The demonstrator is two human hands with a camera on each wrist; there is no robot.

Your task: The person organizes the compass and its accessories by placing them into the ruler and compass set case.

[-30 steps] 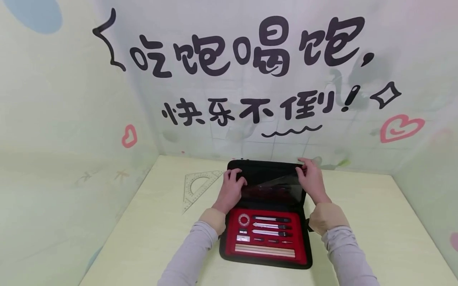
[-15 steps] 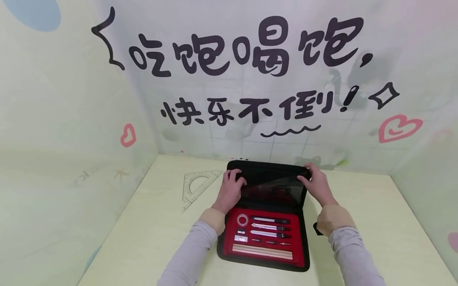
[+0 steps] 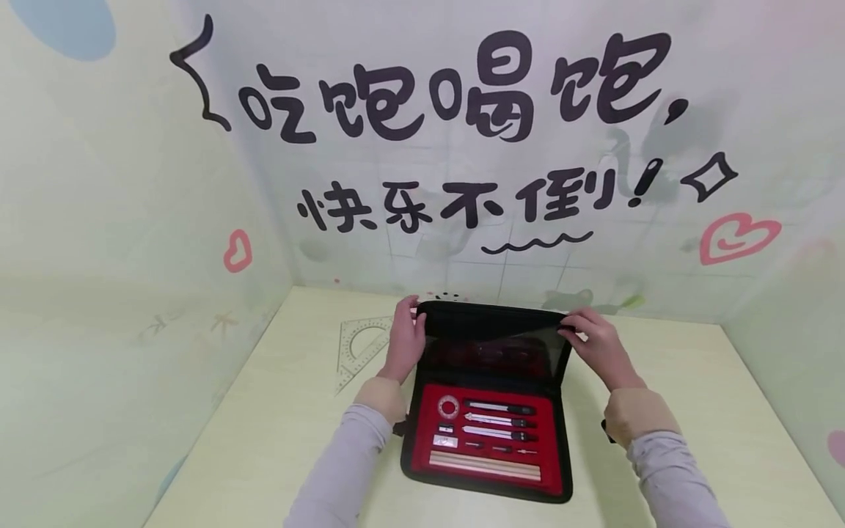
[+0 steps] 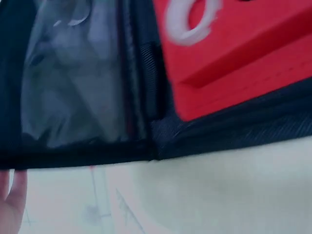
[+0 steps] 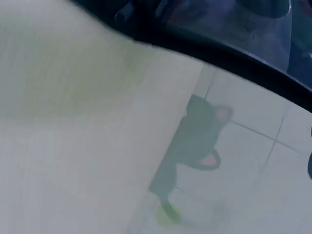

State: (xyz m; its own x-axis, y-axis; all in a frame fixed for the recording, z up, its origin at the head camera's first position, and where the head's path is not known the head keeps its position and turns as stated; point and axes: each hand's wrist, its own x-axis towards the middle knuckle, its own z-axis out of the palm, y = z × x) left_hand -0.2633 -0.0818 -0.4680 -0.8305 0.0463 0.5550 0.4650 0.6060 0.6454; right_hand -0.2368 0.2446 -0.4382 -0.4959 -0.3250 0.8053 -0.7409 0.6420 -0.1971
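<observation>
A black zip case [image 3: 422,469] stands unfolded on the table, its lid [image 3: 488,315] raised and carrying a clear pocket [image 3: 491,356]. In its red tray [image 3: 551,469] lie a clear ring [image 3: 448,407], compasses [image 3: 499,420], a sharpener [image 3: 446,427], a white eraser [image 3: 445,441], small parts and several wooden pencils [image 3: 485,466]. My left hand [image 3: 407,337] holds the lid's upper left corner, thumb in front. At the upper right corner, my right hand [image 3: 597,343] pinches the edge. Only fingers [image 4: 10,202] of the left hand show in the left wrist view.
A clear triangular set square [image 3: 363,345] lies on the pale table [image 3: 297,440], left of the case and partly behind my left hand. A printed backdrop [image 3: 422,257] rises right behind the lid, with side walls to the left and right.
My left hand has moved from the inside of the lid out to its upper left corner. My right hand has shifted right and slightly down, now pinching the upper right corner.
</observation>
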